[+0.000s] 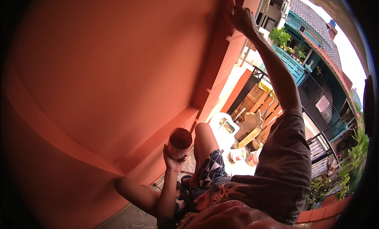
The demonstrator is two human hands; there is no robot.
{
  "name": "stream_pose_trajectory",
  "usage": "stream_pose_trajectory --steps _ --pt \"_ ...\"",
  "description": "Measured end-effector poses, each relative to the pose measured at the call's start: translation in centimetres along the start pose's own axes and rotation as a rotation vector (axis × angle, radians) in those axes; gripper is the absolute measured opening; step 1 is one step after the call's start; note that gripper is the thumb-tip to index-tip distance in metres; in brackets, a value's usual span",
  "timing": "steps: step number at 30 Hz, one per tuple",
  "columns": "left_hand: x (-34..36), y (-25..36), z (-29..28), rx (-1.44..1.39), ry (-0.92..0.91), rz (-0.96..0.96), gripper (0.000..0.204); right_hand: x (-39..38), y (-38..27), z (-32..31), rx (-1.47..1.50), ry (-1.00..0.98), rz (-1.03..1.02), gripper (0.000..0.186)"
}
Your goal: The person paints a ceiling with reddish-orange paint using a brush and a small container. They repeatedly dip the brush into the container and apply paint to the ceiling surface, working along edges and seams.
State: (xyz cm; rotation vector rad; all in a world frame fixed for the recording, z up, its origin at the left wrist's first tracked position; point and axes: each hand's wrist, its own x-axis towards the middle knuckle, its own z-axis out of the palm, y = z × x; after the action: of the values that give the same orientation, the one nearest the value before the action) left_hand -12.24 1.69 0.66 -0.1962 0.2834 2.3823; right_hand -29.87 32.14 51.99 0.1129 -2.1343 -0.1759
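Note:
My left hand (172,163) is wrapped round a small round can (177,152), held up at knee height in front of the orange-red wall (126,71). The can's mouth tilts toward me, and its inside looks dark reddish. Stretched far up, my right hand (239,18) is closed beside the upright orange corner edge (226,57) of the wall. Shadow and the angle of the hand hide what its fingers hold, if anything. One fingertip or thumb points upward there.
My bent knees (206,136) are close to the wall and its low ledge (158,136). Sunlit beyond the corner are a white plastic chair (226,124), wooden boards (260,102) and several tubs (239,154). Behind stand a dark gate, a turquoise balcony (290,63) and plants (279,36).

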Motion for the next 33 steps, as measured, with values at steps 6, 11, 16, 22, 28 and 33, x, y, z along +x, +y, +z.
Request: stream_pose_trajectory --steps 6,11,16,22,28,33 --pt "0.0 -0.1 0.4 0.009 -0.018 0.013 0.074 1.3 -0.6 -5.0 -0.092 0.424 -0.505 0.002" --pt "0.2 -0.4 1.0 0.021 -0.034 -0.003 0.075 -8.0 2.5 2.9 -0.126 0.084 -0.725 0.023" --pt "-0.2 -0.3 -0.3 0.029 -0.02 -0.002 0.075 -12.3 -0.6 4.0 0.05 -0.346 -0.468 0.023" --pt "-0.4 -0.6 -0.1 0.026 0.011 -0.032 0.076 -3.5 3.3 -0.9 0.263 -0.042 0.024 0.028" --pt "-0.4 -0.4 0.8 0.027 0.005 -0.015 0.077 -1.5 2.7 -4.2 0.071 0.38 -0.28 0.008" --pt "0.0 0.0 0.8 0.007 -0.048 -0.037 0.078 -6.6 2.8 0.7 -0.065 0.086 -0.651 0.024"
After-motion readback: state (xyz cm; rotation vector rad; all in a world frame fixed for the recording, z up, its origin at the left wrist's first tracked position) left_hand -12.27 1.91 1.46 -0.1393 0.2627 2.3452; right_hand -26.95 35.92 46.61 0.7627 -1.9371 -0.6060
